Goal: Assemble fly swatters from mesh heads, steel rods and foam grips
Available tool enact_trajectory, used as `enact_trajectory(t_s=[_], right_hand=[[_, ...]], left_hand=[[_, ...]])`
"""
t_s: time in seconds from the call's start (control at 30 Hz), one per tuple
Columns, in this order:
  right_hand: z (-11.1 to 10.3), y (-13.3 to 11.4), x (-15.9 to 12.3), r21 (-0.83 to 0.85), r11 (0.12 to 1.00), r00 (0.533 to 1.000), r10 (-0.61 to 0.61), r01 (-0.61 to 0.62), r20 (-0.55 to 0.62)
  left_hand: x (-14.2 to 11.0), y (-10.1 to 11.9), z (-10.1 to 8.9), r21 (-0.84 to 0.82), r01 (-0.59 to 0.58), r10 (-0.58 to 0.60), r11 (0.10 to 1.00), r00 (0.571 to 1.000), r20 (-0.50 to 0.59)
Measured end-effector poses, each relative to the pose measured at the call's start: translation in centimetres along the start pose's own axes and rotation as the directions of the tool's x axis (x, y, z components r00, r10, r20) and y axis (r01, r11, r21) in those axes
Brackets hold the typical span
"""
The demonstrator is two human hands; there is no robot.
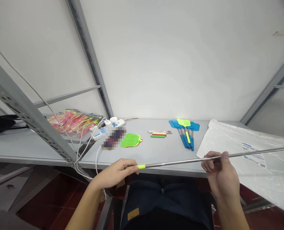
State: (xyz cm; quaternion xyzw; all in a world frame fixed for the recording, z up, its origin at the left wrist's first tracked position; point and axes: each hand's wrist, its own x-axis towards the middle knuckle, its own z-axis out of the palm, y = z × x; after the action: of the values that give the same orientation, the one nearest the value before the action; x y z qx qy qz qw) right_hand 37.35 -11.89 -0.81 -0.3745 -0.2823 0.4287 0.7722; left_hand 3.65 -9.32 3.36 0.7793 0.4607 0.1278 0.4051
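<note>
A long metal telescopic rod (177,162) with a yellow-green grip (141,166) stretches nearly level above the front edge of the table and runs out of view on the right. My left hand (120,172) is closed around the grip end. Further along the shaft, my right hand (220,172) pinches the metal between thumb and fingers. Beyond them lie fly swatters (186,134), mostly blue with one yellow-green. Loose metal rods (159,131) rest beside a green tube (157,136) and red and yellow ones. Left of these is a stack of swatter heads (131,140), green on top.
A white plastic bag (230,137) with a label covers the table's right side. On the left are a power strip (99,133) with white cables, a blurred-out object (114,139) and bagged colourful items (72,123). A metal rack post (43,121) rises at the left.
</note>
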Motion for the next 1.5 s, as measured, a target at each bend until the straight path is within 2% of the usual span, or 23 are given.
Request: enact_trajectory(t_s=[0.1, 0.17, 0.33, 0.43, 0.53, 0.63, 0.77, 0.9, 1.0, 1.07, 1.2, 1.23, 1.27, 1.33, 1.37, 1.43, 1.5], right_hand=[[0.9, 0.3, 0.1, 0.087, 0.994, 0.995, -0.065, 0.072, -0.080], [0.8, 0.0, 0.7, 0.138, 0.985, 0.984, -0.083, 0.106, -0.160], [-2.9, -2.0, 3.7, 0.306, 0.940, 0.924, -0.024, 0.151, -0.382], [-5.1, -2.9, 5.3, 0.426, 0.888, 0.932, -0.008, 0.173, -0.363], [-6.3, -3.5, 6.6, 0.461, 0.871, 0.950, -0.021, 0.170, -0.311], [-7.9, -4.4, 7.9, 0.373, 0.902, 0.952, -0.115, 0.220, -0.283], [-10.7, -5.9, 9.1, 0.231, 0.941, 0.951, -0.191, 0.248, -0.245], [-11.6, -6.6, 9.3, 0.179, 0.945, 0.938, -0.220, 0.273, -0.270], [-10.3, -6.5, 9.7, 0.183, 0.934, 0.917, -0.238, 0.306, -0.320], [-8.7, -6.0, 9.9, 0.205, 0.931, 0.923, -0.233, 0.303, -0.307], [-3.3, -3.2, 8.1, 0.243, 0.941, 0.957, -0.180, 0.235, -0.228], [-1.5, -2.2, 7.1, 0.241, 0.953, 0.975, -0.144, 0.182, -0.170], [0.3, -1.2, 5.8, 0.233, 0.967, 0.995, -0.090, 0.100, -0.052], [3.6, 0.8, 3.3, 0.172, 0.982, 0.979, 0.040, -0.075, 0.198], [5.0, 1.5, 2.2, 0.143, 0.983, 0.964, 0.074, -0.113, 0.255], [6.7, 2.3, 0.7, 0.068, 0.991, 0.946, 0.088, -0.114, 0.312], [6.9, 2.2, 0.4, -0.003, 0.993, 0.929, 0.115, -0.121, 0.352]], left_hand=[[-0.1, -0.3, -0.5, -0.024, -0.009, 0.008, 1.000, 0.999, -0.048], [-0.5, -0.6, -0.8, -0.029, 0.012, -0.014, 1.000, 0.998, -0.058], [-1.4, -2.5, -2.2, -0.054, 0.061, -0.064, 0.997, 0.996, -0.063], [-1.1, -3.6, -3.0, -0.077, 0.058, -0.065, 0.995, 0.995, -0.079], [-0.3, -4.5, -4.0, -0.077, 0.050, -0.057, 0.996, 0.994, -0.098], [0.5, -5.5, -5.6, -0.105, 0.076, -0.090, 0.992, 0.986, -0.137], [1.1, -6.5, -8.1, -0.241, 0.101, -0.153, 0.965, 0.967, -0.205], [2.1, -6.3, -8.9, -0.293, 0.061, -0.140, 0.954, 0.956, -0.257], [3.4, -5.4, -7.8, -0.337, 0.017, -0.110, 0.941, 0.960, -0.258], [4.4, -4.7, -6.3, -0.369, -0.011, -0.082, 0.929, 0.968, -0.236], [6.4, -2.9, -2.1, -0.440, -0.062, -0.031, 0.896, 0.979, -0.201], [6.9, -2.4, -0.9, -0.457, -0.069, -0.018, 0.887, 0.983, -0.185], [7.4, -1.7, 0.4, -0.474, -0.078, -0.002, 0.877, 0.986, -0.166], [8.2, -0.5, 2.9, -0.512, -0.097, 0.034, 0.854, 0.991, -0.131], [8.5, 0.1, 4.1, -0.532, -0.104, 0.050, 0.840, 0.992, -0.115], [8.8, 1.0, 5.8, -0.571, -0.117, 0.073, 0.813, 0.992, -0.098], [8.7, 1.2, 6.7, -0.605, -0.130, 0.091, 0.785, 0.991, -0.094]])
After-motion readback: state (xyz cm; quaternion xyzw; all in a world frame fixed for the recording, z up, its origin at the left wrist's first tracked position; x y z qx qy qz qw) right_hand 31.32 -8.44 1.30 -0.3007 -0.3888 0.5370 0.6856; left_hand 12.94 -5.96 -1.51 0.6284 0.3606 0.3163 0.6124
